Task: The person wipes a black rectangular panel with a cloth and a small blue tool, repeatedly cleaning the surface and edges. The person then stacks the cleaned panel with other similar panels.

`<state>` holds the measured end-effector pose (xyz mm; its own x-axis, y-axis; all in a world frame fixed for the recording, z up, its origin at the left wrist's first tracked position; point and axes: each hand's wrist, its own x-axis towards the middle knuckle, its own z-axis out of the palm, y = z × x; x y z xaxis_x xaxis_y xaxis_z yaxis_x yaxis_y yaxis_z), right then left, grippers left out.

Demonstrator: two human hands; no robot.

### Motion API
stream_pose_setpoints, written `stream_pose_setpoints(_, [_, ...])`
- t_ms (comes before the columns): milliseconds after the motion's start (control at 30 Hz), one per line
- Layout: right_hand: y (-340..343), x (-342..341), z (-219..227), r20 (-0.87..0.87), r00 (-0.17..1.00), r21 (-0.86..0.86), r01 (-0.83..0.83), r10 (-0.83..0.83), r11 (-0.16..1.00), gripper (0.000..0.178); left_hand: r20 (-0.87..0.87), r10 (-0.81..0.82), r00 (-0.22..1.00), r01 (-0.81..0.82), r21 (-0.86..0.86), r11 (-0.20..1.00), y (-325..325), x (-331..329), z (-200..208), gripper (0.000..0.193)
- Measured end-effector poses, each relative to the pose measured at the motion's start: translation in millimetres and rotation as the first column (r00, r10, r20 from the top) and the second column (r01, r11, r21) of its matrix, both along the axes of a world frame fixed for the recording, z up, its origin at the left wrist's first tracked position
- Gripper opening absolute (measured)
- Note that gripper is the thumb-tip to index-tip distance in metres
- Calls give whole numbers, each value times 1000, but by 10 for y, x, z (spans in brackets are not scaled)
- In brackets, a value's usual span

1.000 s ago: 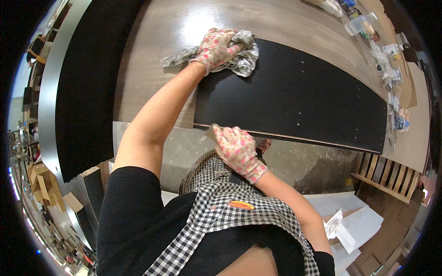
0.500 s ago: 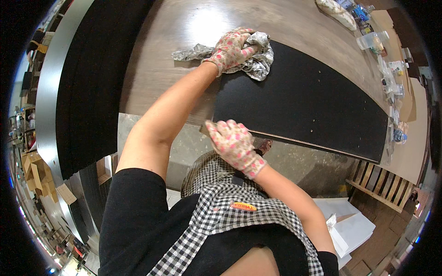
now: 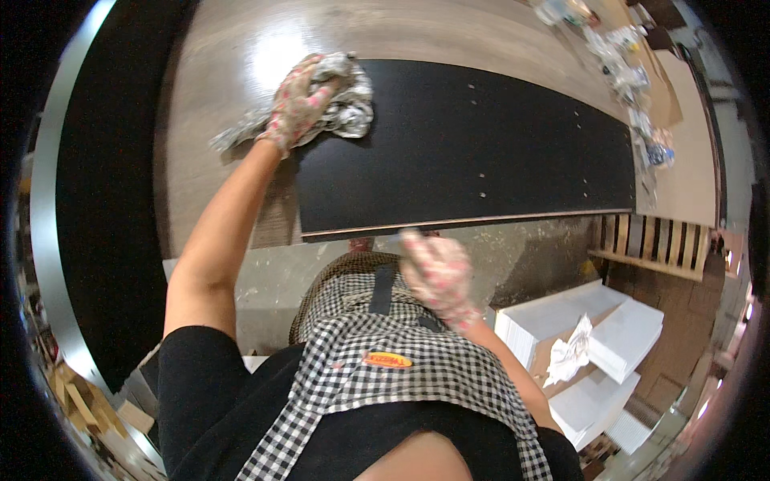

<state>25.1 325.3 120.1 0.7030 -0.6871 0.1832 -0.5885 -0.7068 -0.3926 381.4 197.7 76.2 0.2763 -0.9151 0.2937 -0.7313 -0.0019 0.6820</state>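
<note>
A black panel (image 3: 481, 136) with small holes lies flat on a wood-grain tabletop (image 3: 417, 28), its long front edge toward me. At its far left end my left hand (image 3: 295, 104), in a pink-dotted glove, is closed on a crumpled grey-and-white patterned cloth (image 3: 353, 108). The cloth rests partly on the panel and partly on the tabletop. My right hand (image 3: 441, 276), gloved alike, is held in front of my checked apron, just short of the panel's front edge. Motion blurs it. Its fingers are curled, and a small greyish bit shows by the fingertips, too smeared to name.
A long black board (image 3: 120, 144) with a pale edge stands at left. Plastic bottles and wrapping (image 3: 622, 68) lie along the table's right side by a cardboard sheet (image 3: 686, 144). Below at right are a wooden pallet (image 3: 650, 244) and stacked white boards (image 3: 553, 313) with crumpled paper.
The whole view has turned, so table and panel sit further left. My right hand has moved right along the panel's front edge. My left hand still grips the cloth at the panel's left end.
</note>
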Motion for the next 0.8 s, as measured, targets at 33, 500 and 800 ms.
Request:
stream_pose_setpoints(33, [50,126,-100,28,997,-12,-71,71,997,50,23,6,1000,-7,34,999,14,9,-5,46])
stream_pose_setpoints(500, [-62,-445,-119,115,957,-19,269,-265,963,47,3,-17,1000,17,20,1000,53,172,-120,44])
stream_pose_setpoints(800, [-717,-1461,88,236,641,-129,766,-730,630,49,-111,-14,994,23,85,996,60,307,-253,45])
